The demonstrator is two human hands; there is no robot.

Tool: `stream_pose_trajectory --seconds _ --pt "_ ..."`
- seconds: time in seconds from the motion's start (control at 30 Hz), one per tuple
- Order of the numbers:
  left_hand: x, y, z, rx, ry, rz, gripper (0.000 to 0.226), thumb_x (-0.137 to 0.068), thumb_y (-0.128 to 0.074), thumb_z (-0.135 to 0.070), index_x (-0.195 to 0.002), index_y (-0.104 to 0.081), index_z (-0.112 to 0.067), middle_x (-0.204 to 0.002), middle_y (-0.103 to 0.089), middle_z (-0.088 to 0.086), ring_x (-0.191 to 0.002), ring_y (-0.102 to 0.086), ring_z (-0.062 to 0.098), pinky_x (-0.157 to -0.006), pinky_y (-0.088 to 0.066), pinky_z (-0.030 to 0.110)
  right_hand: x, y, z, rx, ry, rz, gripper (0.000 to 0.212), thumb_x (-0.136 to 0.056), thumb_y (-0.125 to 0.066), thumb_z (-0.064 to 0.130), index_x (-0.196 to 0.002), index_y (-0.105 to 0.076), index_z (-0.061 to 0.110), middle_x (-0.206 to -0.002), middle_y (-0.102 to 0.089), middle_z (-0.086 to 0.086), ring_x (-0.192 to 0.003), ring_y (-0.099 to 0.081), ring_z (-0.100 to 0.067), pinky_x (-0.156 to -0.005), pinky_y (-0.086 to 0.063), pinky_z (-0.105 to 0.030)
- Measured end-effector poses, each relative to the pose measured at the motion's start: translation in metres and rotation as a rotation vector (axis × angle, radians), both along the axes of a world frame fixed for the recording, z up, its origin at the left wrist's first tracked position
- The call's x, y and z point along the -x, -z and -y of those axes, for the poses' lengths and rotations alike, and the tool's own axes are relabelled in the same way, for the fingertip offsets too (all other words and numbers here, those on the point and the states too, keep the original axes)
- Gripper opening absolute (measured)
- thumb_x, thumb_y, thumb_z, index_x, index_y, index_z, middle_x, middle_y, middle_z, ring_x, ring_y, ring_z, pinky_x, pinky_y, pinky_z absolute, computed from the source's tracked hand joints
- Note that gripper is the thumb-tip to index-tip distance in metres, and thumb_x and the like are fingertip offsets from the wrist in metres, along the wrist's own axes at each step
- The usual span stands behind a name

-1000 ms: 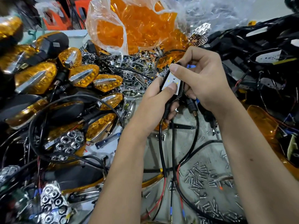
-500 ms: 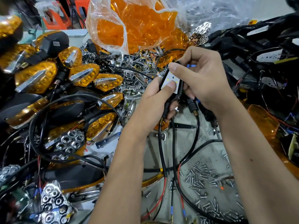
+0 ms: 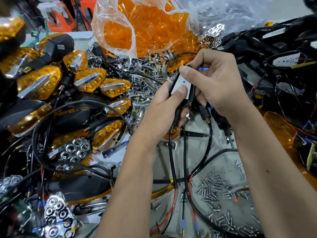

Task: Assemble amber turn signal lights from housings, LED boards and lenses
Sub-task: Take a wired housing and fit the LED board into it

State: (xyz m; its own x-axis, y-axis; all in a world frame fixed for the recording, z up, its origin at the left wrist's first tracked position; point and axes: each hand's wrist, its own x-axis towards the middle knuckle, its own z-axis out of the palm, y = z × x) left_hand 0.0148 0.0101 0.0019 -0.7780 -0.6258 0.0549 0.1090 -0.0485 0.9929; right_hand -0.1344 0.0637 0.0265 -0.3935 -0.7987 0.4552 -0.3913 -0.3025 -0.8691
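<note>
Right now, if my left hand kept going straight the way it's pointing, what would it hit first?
Probably the right hand, just beyond the LED board your left hand holds. Depth is unclear.

Most of the black housing (image 3: 186, 95) is buried between the two hands, left hand (image 3: 164, 114) and right hand (image 3: 221, 86), so its shape is anyone's guess. The left thumb covers part of the white LED board (image 3: 180, 84). Markings on the board are too tiny to read. Upper left of the frame is a blur. Both forearms run off the bottom edge, and the scattered screws (image 3: 221, 191) at lower right get cut off too.
</note>
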Motion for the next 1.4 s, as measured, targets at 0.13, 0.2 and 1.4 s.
stream_pose_trajectory --seconds 0.13,0.2,1.4 --pt "0.0 0.001 0.001 0.007 0.003 0.001 0.018 -0.112 -0.043 -0.028 -0.111 -0.051 -0.012 -0.061 -0.051 0.002 -0.049 -0.043 0.019 -0.047 -0.039 0.027 -0.001 -0.001 0.0 -0.003 0.006 0.008 0.029 -0.096 -0.074 0.016 -0.083 -0.056 -0.004 -0.053 -0.054 -0.015 -0.03 -0.041 -0.028 -0.035 -0.033 -0.027" --pt "0.0 0.001 0.001 0.004 0.004 0.001 0.017 -0.112 -0.043 -0.028 -0.11 -0.051 -0.013 -0.061 -0.051 0.001 -0.05 -0.044 0.019 -0.047 -0.039 0.028 -0.001 -0.002 -0.001 0.002 0.0 0.008 0.029 -0.096 -0.074 0.016 -0.083 -0.057 -0.003 -0.053 -0.054 -0.015 -0.03 -0.041 -0.029 -0.035 -0.033 -0.027" --pt "-0.002 -0.007 -0.005 0.145 0.023 0.108 0.039 -0.107 -0.036 -0.002 -0.139 -0.046 -0.021 -0.1 -0.066 0.006 -0.072 -0.063 0.024 -0.059 -0.057 0.043 0.01 0.005 -0.005 -0.281 -0.149 -0.023 0.026 -0.093 -0.077 0.01 -0.076 -0.06 -0.001 -0.058 -0.055 -0.006 -0.032 -0.047 -0.017 -0.034 -0.037 -0.02"
